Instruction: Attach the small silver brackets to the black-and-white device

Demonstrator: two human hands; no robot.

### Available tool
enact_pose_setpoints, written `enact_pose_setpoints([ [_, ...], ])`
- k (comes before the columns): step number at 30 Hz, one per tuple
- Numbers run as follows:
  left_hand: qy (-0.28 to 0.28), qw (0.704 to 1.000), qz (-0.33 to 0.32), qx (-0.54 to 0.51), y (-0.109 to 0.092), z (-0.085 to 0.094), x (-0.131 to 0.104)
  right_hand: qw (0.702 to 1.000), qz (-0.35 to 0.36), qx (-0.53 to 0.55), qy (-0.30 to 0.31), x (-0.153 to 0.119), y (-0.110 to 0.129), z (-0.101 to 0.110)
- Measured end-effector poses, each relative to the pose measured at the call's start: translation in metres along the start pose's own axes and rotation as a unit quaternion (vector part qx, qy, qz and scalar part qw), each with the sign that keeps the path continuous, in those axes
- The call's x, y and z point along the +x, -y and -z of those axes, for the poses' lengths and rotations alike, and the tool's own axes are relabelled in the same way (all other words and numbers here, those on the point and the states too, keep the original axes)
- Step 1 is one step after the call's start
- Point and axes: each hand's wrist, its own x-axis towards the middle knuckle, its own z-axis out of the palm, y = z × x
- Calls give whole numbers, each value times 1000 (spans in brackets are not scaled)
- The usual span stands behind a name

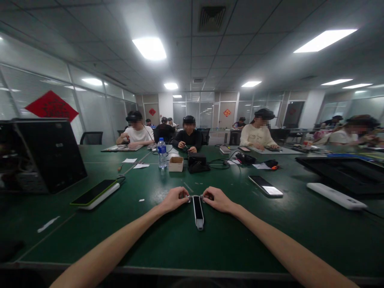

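A narrow, long device with a black face and a pale rim lies on the green table straight ahead of me, its light tip pointing towards me. My left hand is at its far left side, thumb and fingers pinched together by a small pale piece. On the opposite side, my right hand makes a matching pinch beside another small pale piece. Both hands rest low at the table. What exactly the fingertips grip is too small to tell, as is whether the pale pieces join the device.
Around lie a phone, a green-edged phone on a white power bank, another white bar and a black tray. Farther off stand a water bottle, an open carton and a computer case. Several people sit opposite.
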Motion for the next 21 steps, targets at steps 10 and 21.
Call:
enact_pose_setpoints([
  [10,2,1000,13,21,-1,0,0,1000,4,0,11,-1,1,1],
  [21,0,1000,18,23,-7,2,-1,1000,-13,-13,8,0,5,4],
])
